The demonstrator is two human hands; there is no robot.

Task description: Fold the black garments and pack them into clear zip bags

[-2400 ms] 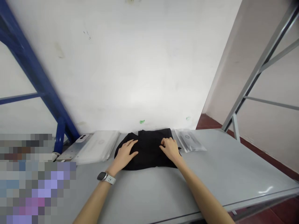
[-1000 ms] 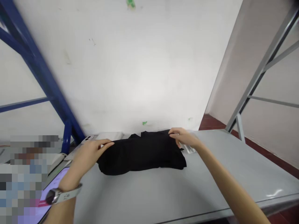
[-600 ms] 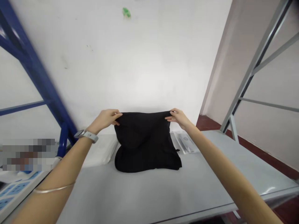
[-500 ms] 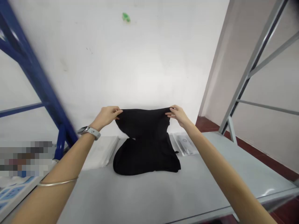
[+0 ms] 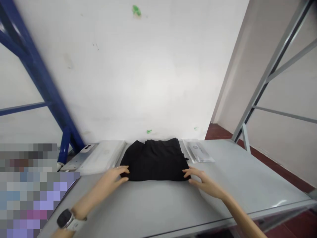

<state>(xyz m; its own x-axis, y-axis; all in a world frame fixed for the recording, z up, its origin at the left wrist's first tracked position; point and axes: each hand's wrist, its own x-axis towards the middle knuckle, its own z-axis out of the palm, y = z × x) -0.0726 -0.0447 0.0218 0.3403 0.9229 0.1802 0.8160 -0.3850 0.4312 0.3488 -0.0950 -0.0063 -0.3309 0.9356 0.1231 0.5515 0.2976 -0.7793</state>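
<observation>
A folded black garment (image 5: 155,165) lies on the grey table by the wall, its front edge fairly straight and its back part wrinkled. My left hand (image 5: 116,175) is at its front left corner, fingertips touching the cloth and thumb apart from the fingers. At the front right corner, my right hand (image 5: 199,178) rests its fingertips on the fabric, thumb also spread away. Neither hand is closed around the cloth. A small dark tab sticks out from the garment's right side.
A stack of clear plastic bags (image 5: 105,153) lies left of the garment, a phone (image 5: 87,148) beyond it. More plastic packets (image 5: 198,152) lie at the right. The grey tabletop (image 5: 148,205) meets a white wall; a blue post (image 5: 47,79) rises at the left, a grey frame (image 5: 262,86) at the right.
My hands have come down and toward me from holding up the garment's far edge. That raised part is now folded over onto the rest, and my fingers have let go.
</observation>
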